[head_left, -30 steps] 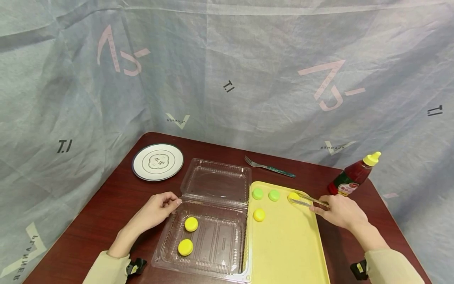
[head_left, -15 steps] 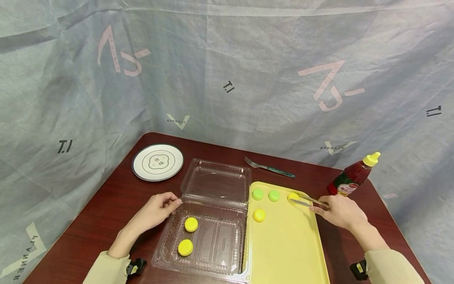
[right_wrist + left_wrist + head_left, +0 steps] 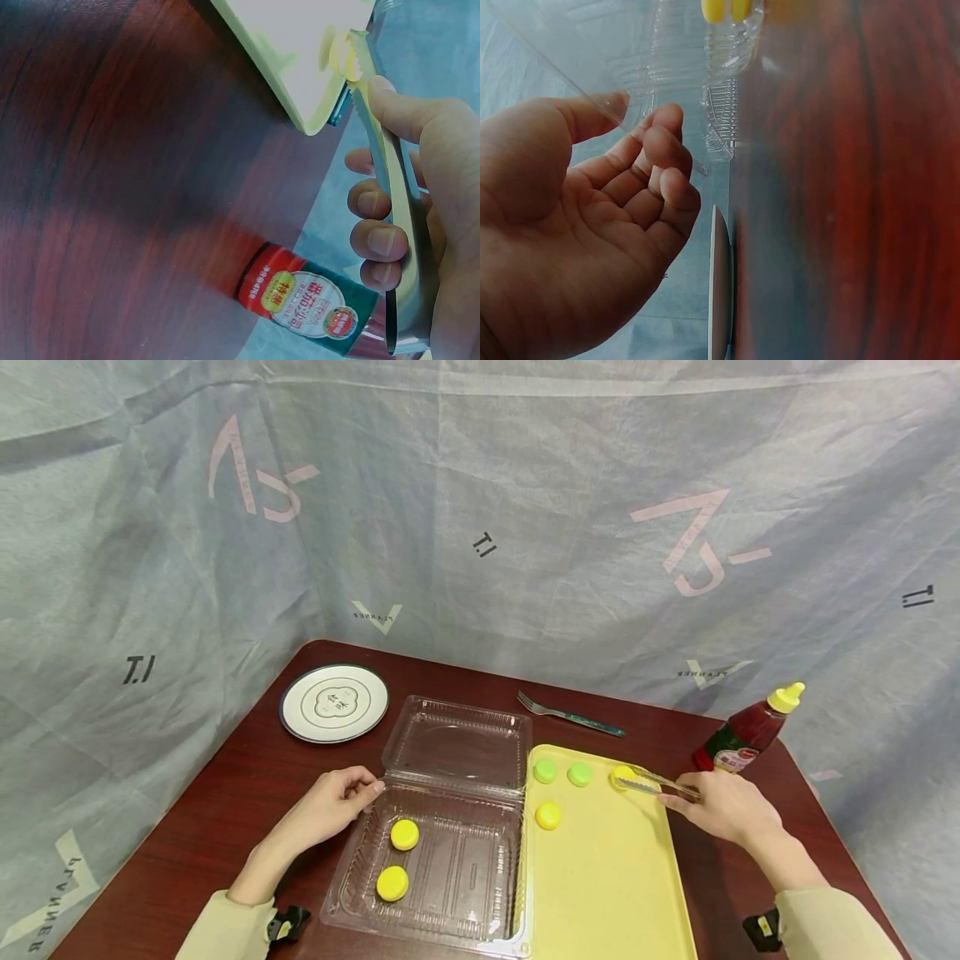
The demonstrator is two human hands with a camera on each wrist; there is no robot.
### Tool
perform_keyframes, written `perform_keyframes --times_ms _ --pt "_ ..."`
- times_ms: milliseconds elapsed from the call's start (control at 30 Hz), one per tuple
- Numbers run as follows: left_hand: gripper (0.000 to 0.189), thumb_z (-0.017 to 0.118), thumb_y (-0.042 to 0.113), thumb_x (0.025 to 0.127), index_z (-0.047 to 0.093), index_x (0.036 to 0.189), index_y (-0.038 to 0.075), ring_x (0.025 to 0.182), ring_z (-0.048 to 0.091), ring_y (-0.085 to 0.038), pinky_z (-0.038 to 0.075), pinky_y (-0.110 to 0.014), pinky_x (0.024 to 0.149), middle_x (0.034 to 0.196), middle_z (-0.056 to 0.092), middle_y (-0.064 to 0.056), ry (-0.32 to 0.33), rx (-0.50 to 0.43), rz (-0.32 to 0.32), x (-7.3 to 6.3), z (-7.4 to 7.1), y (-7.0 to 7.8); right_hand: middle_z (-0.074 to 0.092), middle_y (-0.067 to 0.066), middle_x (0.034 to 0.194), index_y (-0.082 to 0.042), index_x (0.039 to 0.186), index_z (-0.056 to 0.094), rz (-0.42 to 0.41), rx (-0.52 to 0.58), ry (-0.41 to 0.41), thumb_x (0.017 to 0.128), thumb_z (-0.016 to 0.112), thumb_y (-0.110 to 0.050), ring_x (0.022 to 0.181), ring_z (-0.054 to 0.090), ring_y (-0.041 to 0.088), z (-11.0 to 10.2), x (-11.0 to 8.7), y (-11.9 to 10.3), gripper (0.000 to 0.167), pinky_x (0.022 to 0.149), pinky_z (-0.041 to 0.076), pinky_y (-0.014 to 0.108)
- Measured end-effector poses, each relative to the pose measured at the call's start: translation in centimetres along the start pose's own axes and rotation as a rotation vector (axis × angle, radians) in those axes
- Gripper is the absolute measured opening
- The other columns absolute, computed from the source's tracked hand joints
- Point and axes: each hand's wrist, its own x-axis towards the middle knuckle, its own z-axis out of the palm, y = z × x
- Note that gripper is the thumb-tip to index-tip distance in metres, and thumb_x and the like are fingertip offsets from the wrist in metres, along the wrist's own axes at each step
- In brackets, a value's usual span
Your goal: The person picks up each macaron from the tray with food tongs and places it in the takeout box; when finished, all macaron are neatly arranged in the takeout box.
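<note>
In the head view my left hand [image 3: 333, 806] pinches the left rim of an open clear plastic container [image 3: 450, 877], thumb and forefinger at its edge. Two yellow macarons [image 3: 392, 883] lie in the container's left half. My right hand [image 3: 723, 806] grips metal tongs [image 3: 390, 161], fingers wrapped round their arms. The tongs' serrated tips stand around a yellow macaron [image 3: 622, 777] near the far right corner of the yellow tray [image 3: 607, 877]. Another yellow macaron [image 3: 548, 815] and two green macarons [image 3: 579, 774] also sit on the tray, toward its left side.
Beyond the right hand stands a red sauce bottle [image 3: 738, 739] with a yellow cap. A fork [image 3: 573, 717] lies behind the tray, and a white plate [image 3: 334, 703] at the back left. The container's lid [image 3: 457, 739] lies folded back. Grey cloth [image 3: 480, 485] hangs behind the table.
My right hand and the tongs have shifted very slightly to the right, the yellow macaron at their tips with them. The left hand and container look unmoved.
</note>
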Motion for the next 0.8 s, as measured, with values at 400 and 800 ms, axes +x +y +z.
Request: perform_keyframes --times_ms 400,800 --pt "0.017 0.063 0.024 0.1 0.067 0.093 0.009 0.058 0.049 -0.011 0.04 -0.024 0.053 0.068 0.057 0.002 0.0 -0.003 -0.008 0.0 0.0 0.0 0.053 -0.014 0.065 -0.024 0.087 0.07 -0.022 -0.031 0.045 0.087 0.067 -0.061 0.059 0.049 0.009 -1.5 -0.3 -1.2 0.037 0.054 0.039 0.036" --pt "0.015 0.063 0.022 0.1 0.067 0.093 0.009 0.059 0.05 -0.011 0.042 -0.025 0.055 0.069 0.057 0.002 0.006 0.008 -0.008 0.1 0.1 0.0 0.054 -0.017 0.062 -0.018 0.096 0.074 -0.119 -0.026 0.096 0.089 0.068 -0.057 0.059 0.05 0.006 -3.5 0.0 -3.6 0.04 0.056 0.041 0.034"
